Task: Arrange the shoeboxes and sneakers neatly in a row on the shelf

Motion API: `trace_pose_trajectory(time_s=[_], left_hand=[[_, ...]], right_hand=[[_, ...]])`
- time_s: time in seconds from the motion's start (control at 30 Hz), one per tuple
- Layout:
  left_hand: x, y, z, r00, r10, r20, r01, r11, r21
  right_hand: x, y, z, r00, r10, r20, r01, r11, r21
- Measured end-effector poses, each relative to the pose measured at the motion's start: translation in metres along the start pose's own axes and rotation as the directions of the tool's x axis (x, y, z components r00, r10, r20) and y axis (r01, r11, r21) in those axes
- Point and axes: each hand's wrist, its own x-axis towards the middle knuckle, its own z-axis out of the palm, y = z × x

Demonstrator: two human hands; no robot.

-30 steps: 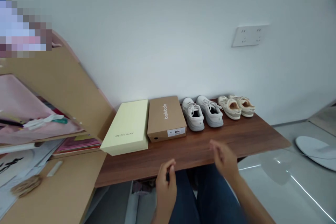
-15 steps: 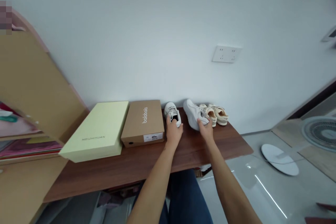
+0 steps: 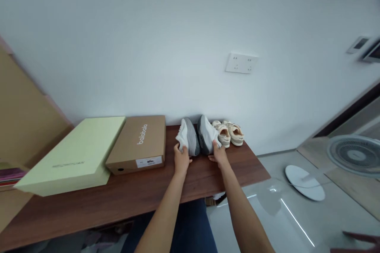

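Observation:
My left hand (image 3: 181,159) grips the heel end of a white sneaker (image 3: 184,135), which is tipped on its side with its grey sole turned to the right. In my right hand (image 3: 219,153) is the matching white sneaker (image 3: 210,131), tilted so its dark grey sole faces left. The two soles face each other, close together, over the brown wooden tabletop (image 3: 192,182). Just right of my right hand stands a pair of cream sneakers (image 3: 236,134), toes toward the wall. Whether the held shoes rest on the wood I cannot tell.
A brown shoebox (image 3: 138,142) marked balabala lies left of my left hand, beside a larger pale yellow box (image 3: 77,148). Behind is a wall with a socket plate (image 3: 242,63). A fan (image 3: 356,156) with a round white base (image 3: 305,182) stands on the floor at right.
Both white sneakers have been tipped onto their sides and brought nearer each other, soles inward. My hands still hold them. The view has shifted to the right.

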Motion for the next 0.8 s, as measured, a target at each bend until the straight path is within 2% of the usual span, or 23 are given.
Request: trace_pose_trajectory(time_s=[0.03,0.07,0.1,0.17,0.23,0.3,0.33,0.37,0.43,0.5,0.53,0.6,0.67,0.73,0.8], left_hand=[[-0.004,0.004,-0.005,0.997,0.076,-0.003,-0.075,0.982,0.171],[-0.01,0.008,-0.008,0.984,0.18,-0.006,-0.168,0.927,0.336],[-0.017,0.012,-0.007,0.952,0.306,-0.001,-0.27,0.84,0.471],[-0.032,0.018,0.009,0.837,0.541,0.081,-0.468,0.631,0.619],[-0.046,0.022,0.047,0.709,0.656,0.26,-0.649,0.461,0.606],[-0.051,0.024,0.098,0.624,0.626,0.468,-0.762,0.354,0.543],[-0.05,0.024,0.124,0.615,0.581,0.533,-0.775,0.324,0.542],[-0.047,0.025,0.148,0.624,0.536,0.568,-0.771,0.305,0.559],[-0.035,0.029,0.187,0.659,0.471,0.587,-0.743,0.291,0.602],[-0.022,0.033,0.211,0.697,0.444,0.563,-0.713,0.347,0.609],[-0.016,0.035,0.219,0.718,0.438,0.54,-0.695,0.414,0.588],[-0.009,0.034,0.23,0.774,0.426,0.468,-0.629,0.6,0.494],[-0.008,0.025,0.236,0.829,0.404,0.386,-0.534,0.775,0.337],[-0.011,0.01,0.238,0.875,0.36,0.324,-0.435,0.879,0.197],[-0.016,-0.008,0.236,0.908,0.291,0.301,-0.341,0.931,0.129]], right_hand=[[0.002,-0.001,-0.014,1.0,-0.019,-0.012,0.017,0.992,-0.124],[0.006,-0.004,-0.03,0.997,-0.074,-0.032,0.064,0.97,-0.236],[0.011,-0.007,-0.047,0.983,-0.178,-0.054,0.15,0.931,-0.332],[0.028,-0.017,-0.079,0.909,-0.395,-0.135,0.292,0.834,-0.468],[0.051,-0.025,-0.104,0.838,-0.504,-0.209,0.33,0.773,-0.541],[0.074,-0.027,-0.119,0.862,-0.489,-0.136,0.353,0.769,-0.533],[0.083,-0.026,-0.124,0.884,-0.461,-0.079,0.359,0.778,-0.516],[0.091,-0.023,-0.127,0.904,-0.425,-0.039,0.354,0.8,-0.485],[0.101,-0.015,-0.133,0.936,-0.343,-0.082,0.294,0.888,-0.353],[0.106,-0.007,-0.141,0.949,-0.245,-0.198,0.216,0.964,-0.157],[0.108,-0.005,-0.145,0.953,-0.187,-0.236,0.185,0.982,-0.032],[0.113,-0.002,-0.152,0.965,-0.104,-0.242,0.146,0.976,0.163],[0.118,-0.001,-0.155,0.983,-0.038,-0.18,0.094,0.943,0.318],[0.123,-0.001,-0.153,0.995,0.018,-0.102,0.022,0.928,0.372],[0.125,0.0,-0.148,0.995,0.094,-0.041,-0.076,0.943,0.324]])
